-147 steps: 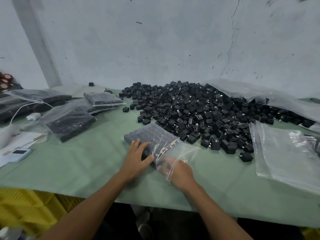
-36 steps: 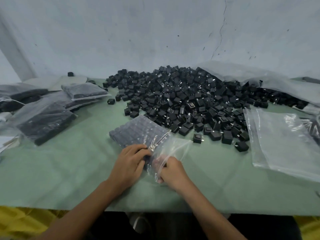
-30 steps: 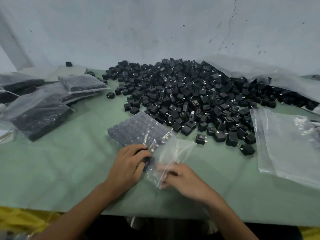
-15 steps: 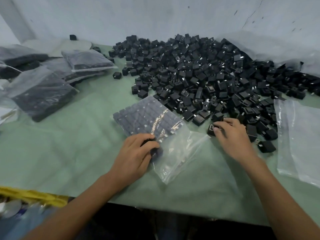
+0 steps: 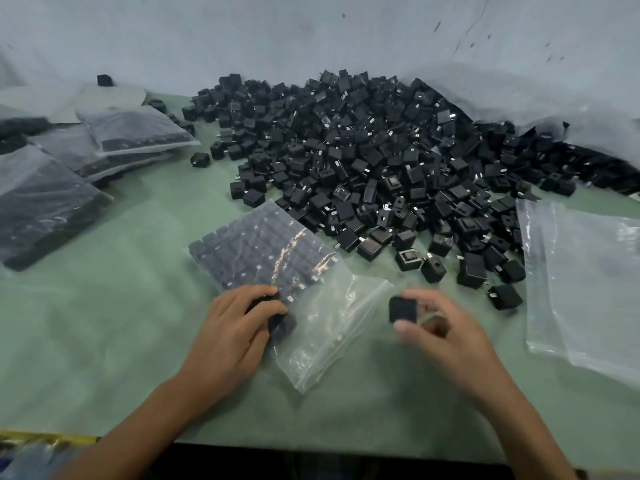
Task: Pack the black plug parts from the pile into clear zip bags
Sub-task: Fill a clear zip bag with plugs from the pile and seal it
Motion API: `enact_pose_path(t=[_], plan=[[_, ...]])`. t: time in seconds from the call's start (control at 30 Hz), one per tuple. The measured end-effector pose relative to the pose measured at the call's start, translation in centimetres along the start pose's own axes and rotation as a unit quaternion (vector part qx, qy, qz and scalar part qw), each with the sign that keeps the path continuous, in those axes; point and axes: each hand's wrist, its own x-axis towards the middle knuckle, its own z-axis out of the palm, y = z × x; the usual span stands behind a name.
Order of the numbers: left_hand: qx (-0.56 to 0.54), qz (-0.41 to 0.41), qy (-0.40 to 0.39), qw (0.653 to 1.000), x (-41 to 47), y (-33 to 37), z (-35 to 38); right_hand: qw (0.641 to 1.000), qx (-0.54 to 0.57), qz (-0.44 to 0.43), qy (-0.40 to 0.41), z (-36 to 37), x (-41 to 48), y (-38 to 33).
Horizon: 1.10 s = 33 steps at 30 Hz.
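A big pile of black plug parts (image 5: pixel 381 161) covers the back middle of the green table (image 5: pixel 138 306). In front of it lies a clear zip bag (image 5: pixel 277 268), its far half packed with rows of black parts, its near half empty with the mouth toward me. My left hand (image 5: pixel 235 327) rests on the bag's near left side, fingers curled on black parts at the bag's edge. My right hand (image 5: pixel 440 330) hovers right of the bag's mouth and pinches one black plug part (image 5: pixel 402 309) between thumb and fingers.
Several filled, sealed bags (image 5: pixel 114 140) lie stacked at the left. A stack of empty clear bags (image 5: pixel 588 282) lies at the right. A large crumpled plastic sheet (image 5: pixel 554 109) lies behind the pile at the back right, against a grey wall.
My right hand left the bag's mouth, reached to the pile's near edge, picked up one black part and has brought it back toward the bag. The left hand stayed on the bag.
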Motion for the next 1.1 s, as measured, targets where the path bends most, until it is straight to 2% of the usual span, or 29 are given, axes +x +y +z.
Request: enact_pose_path(t=[0.07,0.17,0.23,0.37,0.5,0.63,0.77,0.83,0.93,1.0,1.03,1.1], plan=[[0.002,0.001,-0.001,1.0,0.0,0.0,0.0,0.997,0.017,0.0,-0.074,1.6,-1.7,-0.1],[0.001,0.002,-0.001,1.0,0.0,0.0,0.1,0.989,0.069,0.015,-0.127,4.4,-2.8,-1.1],[0.0,0.002,0.001,1.0,0.0,-0.1,0.1,0.987,0.083,0.019,-0.135,6.0,-2.7,-1.9],[0.001,0.004,0.007,1.0,-0.1,0.0,0.1,0.994,0.04,0.027,-0.101,7.8,-1.9,-3.2],[0.002,0.004,0.013,1.0,0.0,0.0,0.1,0.995,-0.067,-0.038,-0.067,8.8,-1.4,-3.8],[0.001,0.004,0.008,1.0,0.0,0.2,-0.1,0.972,-0.188,-0.117,-0.073,9.8,-1.0,-4.0],[-0.005,-0.004,0.001,1.0,0.1,0.6,-0.6,0.962,-0.236,-0.112,-0.078,10.7,-0.8,-4.0],[-0.007,-0.006,-0.003,1.0,0.1,0.8,-0.7,0.958,-0.258,-0.117,-0.052,10.8,-0.9,-4.0],[-0.008,-0.009,-0.011,1.0,0.1,0.9,-0.9,0.913,-0.384,-0.135,-0.006,11.2,-0.1,-4.4],[-0.008,-0.013,-0.015,1.0,0.1,1.0,-1.0,0.896,-0.429,-0.114,-0.021,11.6,0.6,-4.7],[-0.008,-0.015,-0.017,1.0,0.1,1.1,-1.0,0.903,-0.411,-0.116,-0.041,11.8,0.9,-4.5],[-0.009,-0.018,-0.017,1.0,0.1,1.2,-1.0,0.949,-0.282,-0.133,-0.051,11.9,1.0,-4.0]])
